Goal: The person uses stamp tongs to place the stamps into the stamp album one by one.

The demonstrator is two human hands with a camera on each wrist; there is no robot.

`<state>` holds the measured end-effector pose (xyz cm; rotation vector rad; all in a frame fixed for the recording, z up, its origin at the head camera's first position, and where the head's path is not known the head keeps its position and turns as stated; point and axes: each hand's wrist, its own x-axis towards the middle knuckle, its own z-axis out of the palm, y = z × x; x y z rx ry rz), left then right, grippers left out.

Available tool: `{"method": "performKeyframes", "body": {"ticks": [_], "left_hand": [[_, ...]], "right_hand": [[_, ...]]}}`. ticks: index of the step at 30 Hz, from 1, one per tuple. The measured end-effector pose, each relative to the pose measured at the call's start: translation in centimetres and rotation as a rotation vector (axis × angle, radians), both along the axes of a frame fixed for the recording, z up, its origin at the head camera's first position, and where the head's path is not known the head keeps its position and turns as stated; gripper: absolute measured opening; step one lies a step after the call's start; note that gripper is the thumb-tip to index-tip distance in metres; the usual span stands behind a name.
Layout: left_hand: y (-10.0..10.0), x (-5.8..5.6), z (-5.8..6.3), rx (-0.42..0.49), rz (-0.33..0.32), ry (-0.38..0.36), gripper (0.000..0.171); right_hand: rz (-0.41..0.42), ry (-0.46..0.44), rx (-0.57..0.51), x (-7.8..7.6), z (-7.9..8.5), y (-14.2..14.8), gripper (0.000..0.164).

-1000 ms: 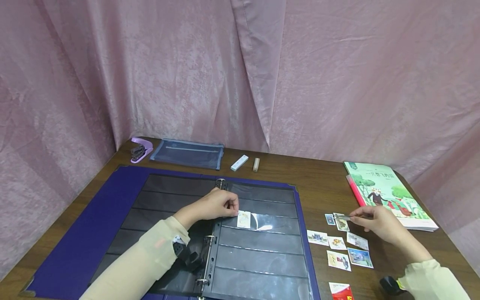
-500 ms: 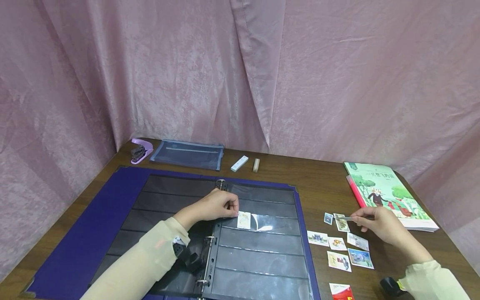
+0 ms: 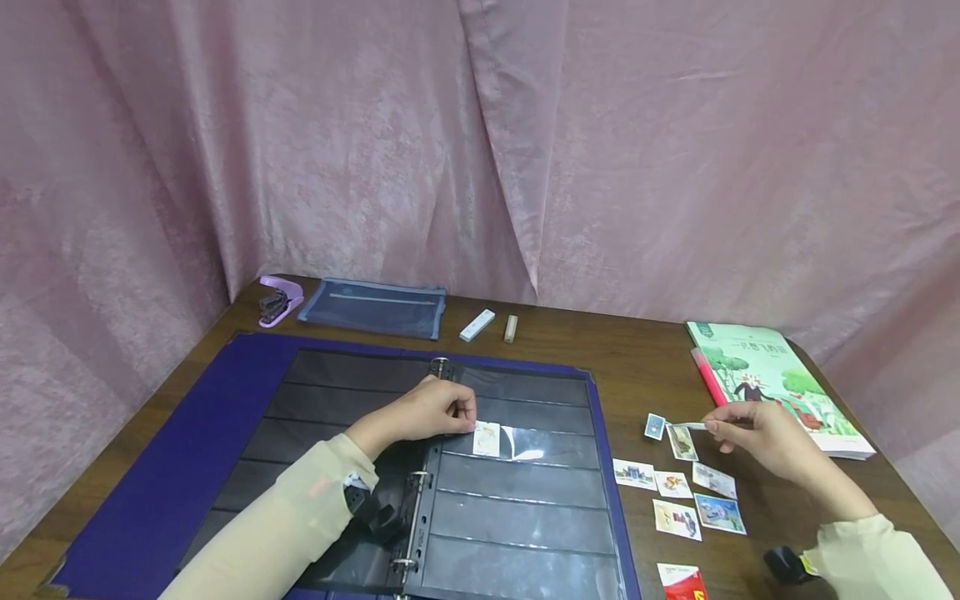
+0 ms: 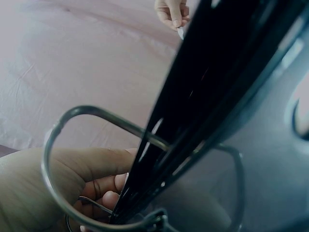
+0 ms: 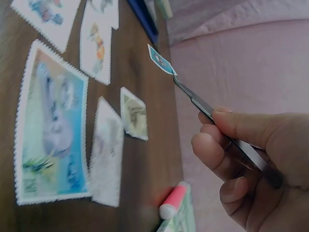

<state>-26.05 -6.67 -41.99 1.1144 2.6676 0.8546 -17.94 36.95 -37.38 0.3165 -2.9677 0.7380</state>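
Dark metal tweezers (image 5: pixel 202 107) in right hand (image 3: pixel 765 437); grip pressed together, thumb against one side, curled fingers on the other. Tweezer tips nearly meeting, on one corner of a small blue stamp (image 5: pixel 161 61), tilted, near the loose stamps (image 3: pixel 722 514) on brown bench (image 3: pixel 645 350). Left hand (image 3: pixel 420 410) at blue album (image 3: pixel 157 483): fingers curled, thumb close to them, beside a white stamp (image 3: pixel 487 439) in a clear pocket. Cannot tell exactly what this grip pinches. Green book (image 3: pixel 750 358) lies partly behind right hand.
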Motion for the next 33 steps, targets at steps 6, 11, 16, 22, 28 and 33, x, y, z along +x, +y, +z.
{"method": "performKeyframes", "body": {"ticks": [6,11,16,22,28,33], "left_hand": [[0.0,0.0,0.0,0.001,-0.001,0.003,0.012],[0.0,0.1,0.0,0.006,-0.007,0.016,0.012],[-0.1,0.1,0.0,0.009,-0.009,0.022,0.012],[-0.1,0.0,-0.1,0.013,-0.017,0.021,0.012],[-0.1,-0.1,-0.1,0.015,-0.012,0.017,0.013],[-0.1,-0.1,-0.1,0.015,-0.017,0.012,0.012]], "right_hand": [[0.024,0.01,0.017,-0.1,1.1,-0.9,0.013],[0.046,-0.034,0.023,-0.4,2.2,-2.2,0.015],[0.075,-0.06,-0.006,-1.0,2.7,-3.8,0.016],[0.124,-0.083,-0.041,-1.8,2.7,-5.7,0.015],[0.152,-0.119,-0.072,-2.6,2.5,-7.6,0.015],[0.163,-0.122,-0.088,-3.4,1.8,-9.3,0.014]]}}
